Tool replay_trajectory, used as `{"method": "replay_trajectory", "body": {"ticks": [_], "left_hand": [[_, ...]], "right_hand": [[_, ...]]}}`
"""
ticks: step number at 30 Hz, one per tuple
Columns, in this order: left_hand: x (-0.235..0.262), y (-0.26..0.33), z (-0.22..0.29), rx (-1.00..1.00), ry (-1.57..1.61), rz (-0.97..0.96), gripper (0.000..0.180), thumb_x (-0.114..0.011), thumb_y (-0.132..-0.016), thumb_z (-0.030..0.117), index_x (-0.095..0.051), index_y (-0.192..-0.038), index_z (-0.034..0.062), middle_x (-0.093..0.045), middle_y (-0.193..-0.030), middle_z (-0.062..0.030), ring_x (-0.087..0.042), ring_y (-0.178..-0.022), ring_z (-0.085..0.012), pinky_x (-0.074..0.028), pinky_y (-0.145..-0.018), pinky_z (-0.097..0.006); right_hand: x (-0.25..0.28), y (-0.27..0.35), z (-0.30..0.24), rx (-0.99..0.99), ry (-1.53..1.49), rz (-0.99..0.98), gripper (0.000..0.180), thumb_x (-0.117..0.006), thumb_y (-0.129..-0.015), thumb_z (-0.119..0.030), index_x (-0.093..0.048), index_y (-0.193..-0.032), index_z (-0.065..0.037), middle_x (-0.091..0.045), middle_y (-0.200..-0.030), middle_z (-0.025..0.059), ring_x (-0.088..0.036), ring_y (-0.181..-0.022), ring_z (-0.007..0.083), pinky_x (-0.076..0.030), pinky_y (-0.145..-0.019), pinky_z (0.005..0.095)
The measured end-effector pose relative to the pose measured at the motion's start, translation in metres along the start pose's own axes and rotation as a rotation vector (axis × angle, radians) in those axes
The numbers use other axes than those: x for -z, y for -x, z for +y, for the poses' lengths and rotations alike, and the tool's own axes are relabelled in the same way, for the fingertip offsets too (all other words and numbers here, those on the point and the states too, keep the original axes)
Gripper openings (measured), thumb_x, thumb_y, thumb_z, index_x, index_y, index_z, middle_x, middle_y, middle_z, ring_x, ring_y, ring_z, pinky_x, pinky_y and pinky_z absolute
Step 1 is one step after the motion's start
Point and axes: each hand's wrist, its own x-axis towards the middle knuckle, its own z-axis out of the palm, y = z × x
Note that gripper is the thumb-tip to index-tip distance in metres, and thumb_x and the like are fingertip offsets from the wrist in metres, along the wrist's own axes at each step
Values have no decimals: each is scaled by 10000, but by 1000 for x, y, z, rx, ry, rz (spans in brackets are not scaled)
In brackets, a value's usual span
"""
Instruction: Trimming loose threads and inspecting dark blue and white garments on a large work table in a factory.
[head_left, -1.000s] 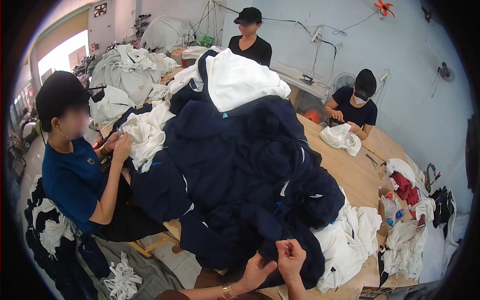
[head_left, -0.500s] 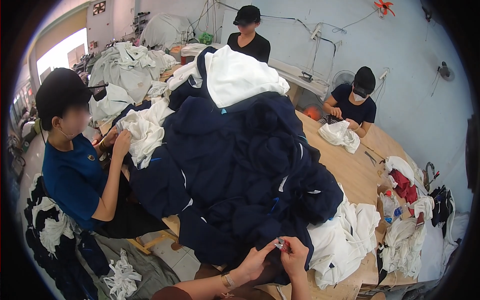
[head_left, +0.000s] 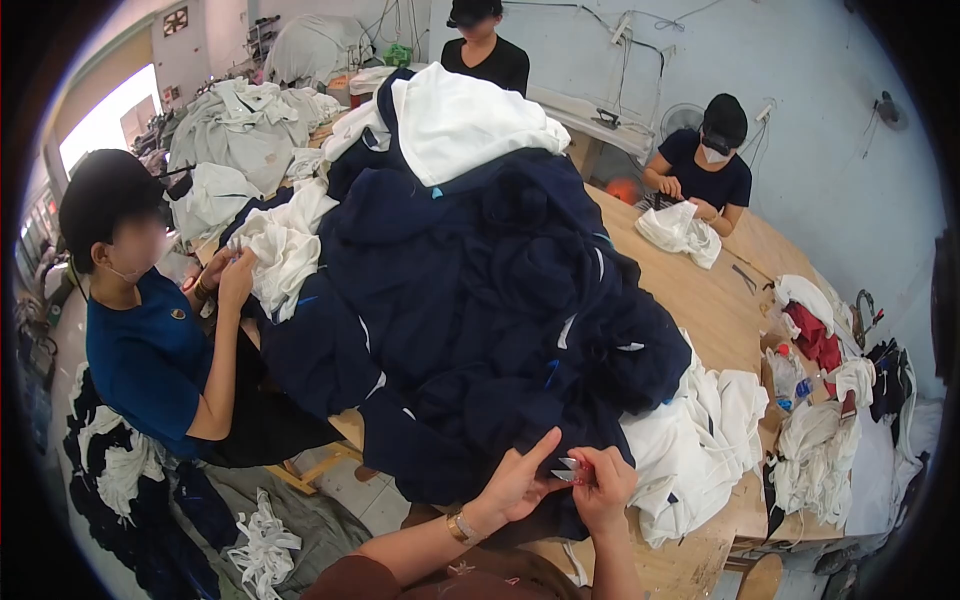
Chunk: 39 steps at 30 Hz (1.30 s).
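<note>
In my right hand (head_left: 605, 490) is a pair of small thread snips (head_left: 568, 470) with pale metal blades, which stand apart and point left. My left hand (head_left: 512, 487) is beside the blades. One of its digits stretches up and away from the others, and I see nothing held in it. Under and beyond both hands spreads a large heap of navy garments (head_left: 450, 270) with small white and blue strips on it. A white cloth (head_left: 470, 110) lies on top of the heap's far end.
White garments (head_left: 690, 450) lie right of my hands on the wooden table (head_left: 690, 295). A co-worker (head_left: 150, 330) at the left handles white cloth (head_left: 285, 250). Another co-worker (head_left: 710, 170) works at the far right, and a third person (head_left: 485, 55) is behind the heap.
Both hands have moved up a little. My left hand has drawn its raised digit away from the snips, and their blades now show apart. The whole view has shifted slightly.
</note>
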Motion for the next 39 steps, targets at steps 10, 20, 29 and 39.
{"method": "replay_trajectory", "body": {"ticks": [10,20,29,39], "left_hand": [[-18,-13,19,-179,-97,135,408,-477,-939,384,-523,-636,113,-491,-493,-18,-495,-368,-127,-396,-339,-249],[-8,-18,11,-212,94,63,215,-583,-901,263,-555,-766,98,-550,-872,-15,-588,-751,-161,-545,-752,-424],[1,-15,13,-171,34,-69,265,-477,-949,319,-608,-931,89,-641,-951,-55,-598,-906,-177,-491,-816,-383],[-13,-11,8,-207,45,-25,235,-538,-927,252,-600,-793,69,-631,-839,-49,-612,-797,-164,-504,-765,-349]], "right_hand": [[-12,-3,-4,26,-108,-28,219,-663,-617,29,-637,-818,-53,-481,-593,39,-491,-481,183,-373,-443,285],[5,10,-10,-369,-351,-172,239,-736,-738,-168,-567,-809,-15,-464,-631,33,-406,-525,75,-357,-479,213],[-7,8,11,-213,69,-65,311,-726,-751,-275,-544,-696,-29,-485,-609,61,-467,-481,213,-360,-443,295],[-5,2,12,-97,252,-103,323,-753,-710,-271,-519,-658,-54,-470,-607,57,-491,-484,225,-372,-438,311]]}}
